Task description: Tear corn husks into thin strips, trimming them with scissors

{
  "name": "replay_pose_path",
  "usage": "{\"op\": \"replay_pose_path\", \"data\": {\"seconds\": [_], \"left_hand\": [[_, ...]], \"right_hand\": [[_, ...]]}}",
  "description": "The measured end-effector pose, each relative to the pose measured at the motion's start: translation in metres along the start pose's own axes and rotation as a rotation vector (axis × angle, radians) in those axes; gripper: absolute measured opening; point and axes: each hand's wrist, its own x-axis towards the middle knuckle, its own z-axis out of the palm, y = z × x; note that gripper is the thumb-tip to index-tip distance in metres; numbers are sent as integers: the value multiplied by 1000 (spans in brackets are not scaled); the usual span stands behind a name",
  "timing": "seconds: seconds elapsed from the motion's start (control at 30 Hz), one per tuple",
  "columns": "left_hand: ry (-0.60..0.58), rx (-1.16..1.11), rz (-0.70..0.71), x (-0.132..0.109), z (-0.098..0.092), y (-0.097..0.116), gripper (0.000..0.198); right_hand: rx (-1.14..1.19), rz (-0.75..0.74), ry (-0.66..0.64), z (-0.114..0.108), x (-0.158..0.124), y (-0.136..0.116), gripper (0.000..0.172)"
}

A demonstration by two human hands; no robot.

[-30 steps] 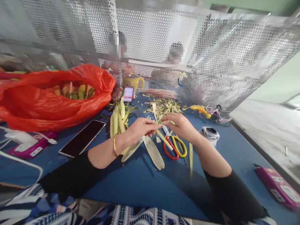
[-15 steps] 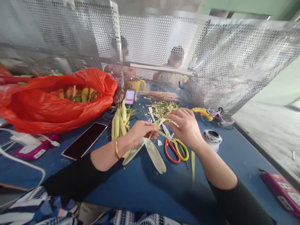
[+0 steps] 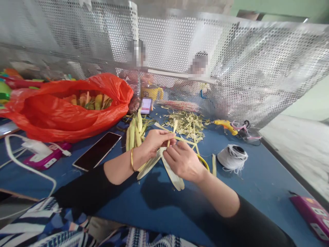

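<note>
Above the middle of the table, my left hand [image 3: 156,143] pinches a star-like piece of pale, husk-like leaves [image 3: 172,173] between thumb and fingertips. Narrow strips stick out of it above and to the right, and two broad leaves hang below. My right hand [image 3: 183,159] is closed against the piece, its curled fingers just below and right of the left fingertips; what its fingertips pinch is partly hidden. Behind that hand only the yellow handle of the scissors [image 3: 205,162] shows. Several whole yellow-green husks [image 3: 133,133] lie beyond my left wrist.
Husk scraps [image 3: 186,123] are heaped behind my hands. White thread [image 3: 232,157] and a yellow glue gun [image 3: 226,126] lie to the right. A red plastic bag [image 3: 64,116], a phone [image 3: 97,151] and a purple power strip [image 3: 47,156] occupy the left. A perforated screen [image 3: 169,44] stands behind.
My right hand has come down and left, from above the strips to just below my left fingertips, with its fingers now curled. It covers most of the scissors. My left hand keeps its pinch.
</note>
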Motion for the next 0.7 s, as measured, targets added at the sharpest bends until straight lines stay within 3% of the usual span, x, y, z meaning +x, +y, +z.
{"op": "replay_pose_path", "data": {"seconds": [0.23,0.3,0.37,0.47,0.57,0.7], "left_hand": [[83,30,45,3,-1,2,24],[55,15,44,4,-2,5,23],[34,-6,35,3,-2,9,22],[40,-23,-20,0,-1,14,23],[17,2,-56,-1,-1,13,28],[-37,146,59,2,-4,5,21]], "right_hand": [[133,-22,91,-6,2,-4,26],[122,131,89,-7,0,6,19],[95,398,31,-8,-3,17,19],[215,727,-221,-7,-6,30,22],[463,916,-440,-5,-6,32,31],[535,999,-450,-5,-2,27,30]]}}
